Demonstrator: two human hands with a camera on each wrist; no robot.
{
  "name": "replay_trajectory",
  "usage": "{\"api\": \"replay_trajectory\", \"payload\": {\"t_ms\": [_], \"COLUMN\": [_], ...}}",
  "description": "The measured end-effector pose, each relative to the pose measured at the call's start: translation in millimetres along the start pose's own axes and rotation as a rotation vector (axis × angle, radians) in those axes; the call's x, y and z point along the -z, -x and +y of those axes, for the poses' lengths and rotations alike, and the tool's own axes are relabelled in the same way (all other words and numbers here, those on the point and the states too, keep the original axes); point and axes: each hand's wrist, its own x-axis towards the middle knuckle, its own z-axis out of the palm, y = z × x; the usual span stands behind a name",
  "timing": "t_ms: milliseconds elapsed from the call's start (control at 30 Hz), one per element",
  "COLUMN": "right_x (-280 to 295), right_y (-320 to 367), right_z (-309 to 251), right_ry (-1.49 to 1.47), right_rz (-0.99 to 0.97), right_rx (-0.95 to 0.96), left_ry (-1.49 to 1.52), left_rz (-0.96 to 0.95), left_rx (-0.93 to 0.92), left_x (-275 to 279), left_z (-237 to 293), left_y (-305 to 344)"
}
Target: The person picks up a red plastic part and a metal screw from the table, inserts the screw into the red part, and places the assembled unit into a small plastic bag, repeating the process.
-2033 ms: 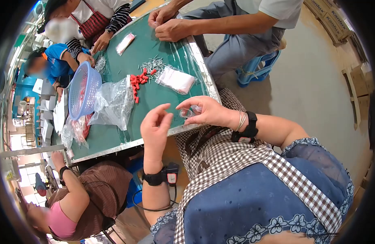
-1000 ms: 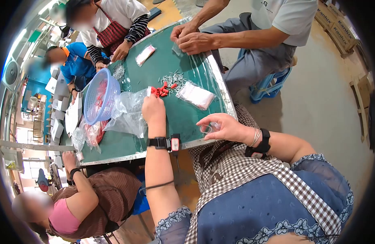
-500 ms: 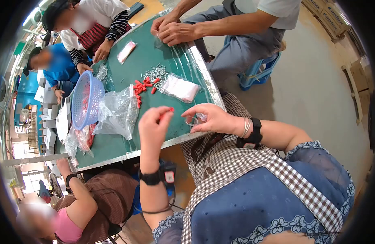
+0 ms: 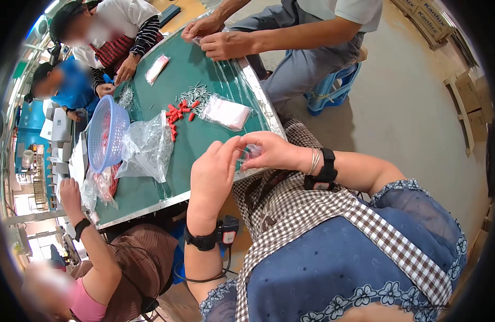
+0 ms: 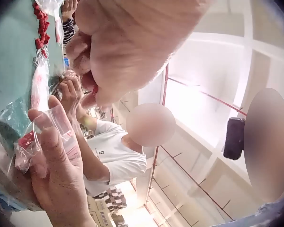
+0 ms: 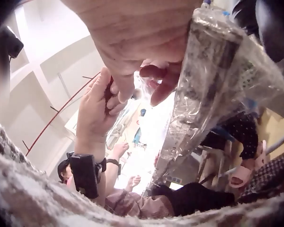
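My right hand [image 4: 274,151] holds a small clear plastic bag [image 5: 57,122] over the table's near edge, the thumb across its front. Inside the bag shows a red piece [image 5: 26,140]. At the bag's mouth, my left hand [image 4: 212,172] brings its fingertips up against the right hand's fingers. Between them a bit of a small red plastic piece [image 5: 95,90] shows, mostly hidden. A pile of short red tubular pieces [image 4: 175,115] lies on the green table [image 4: 145,188], beside a heap of screws [image 4: 196,94].
A stack of bags [image 4: 226,112] lies right of the screws. Left of the red pile are a large clear bag [image 4: 147,147] and a blue basket [image 4: 109,134]. Several other people sit around the table. One person's hands [image 4: 226,45] work at the far right corner. A metal strip [image 4: 151,204] edges the table.
My left hand reached out to the red pile, came back with a red piece, and is now against the bag in my right hand. The right hand has kept its hold.
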Motion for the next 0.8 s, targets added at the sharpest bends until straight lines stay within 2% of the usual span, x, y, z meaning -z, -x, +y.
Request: {"api": "replay_trajectory", "payload": {"t_ms": [33, 167, 233, 267, 333, 367, 433, 533, 633, 733, 800], "right_x": [-0.6, -2.5, -2.2, -1.4, -1.8, -1.9, -3.4, -6.7, -6.6, -0.3, 3.6], "right_y": [-0.1, 0.0, -0.6, -0.8, 0.0, 0.0, 0.2, 1.0, 0.9, 1.6, 3.7], "right_z": [1.7, 9.1, 7.1, 3.5, 1.1, 0.9, 2.3, 4.0, -0.6, -2.2, -4.7], "right_ry": [-0.001, -0.009, -0.011, -0.074, -0.138, -0.128, -0.119, 0.037, 0.064, 0.001, -0.471], "right_rz": [-0.001, 0.014, 0.012, 0.004, -0.002, 0.010, 0.020, 0.111, 0.104, 0.089, -0.009], "right_rx": [0.000, 0.009, 0.029, 0.016, 0.004, -0.008, -0.019, 0.075, 0.057, 0.127, -0.266], "left_ry": [-0.067, -0.096, 0.084, 0.083, 0.144, 0.205, 0.205, 0.164, 0.360, 0.337, 0.334], "left_rz": [-0.061, -0.094, -0.017, -0.019, 0.176, 0.192, 0.202, 0.165, 0.158, 0.188, 0.172], "left_rx": [-0.044, -0.056, 0.061, 0.058, 0.123, 0.216, 0.211, 0.279, 0.360, 0.323, 0.290], "left_x": [-0.9, -1.8, 1.2, 1.1, -1.8, -4.2, -18.0, -33.7, -37.6, -32.6, -27.9], "left_z": [1.5, 6.6, 7.1, 4.2, -4.2, -2.0, 6.0, 9.4, 3.7, -4.9, -8.1], "left_y": [0.0, -1.3, -1.2, 0.0, 6.7, 10.0, 12.4, 19.4, 24.9, 30.0, 31.5]}}
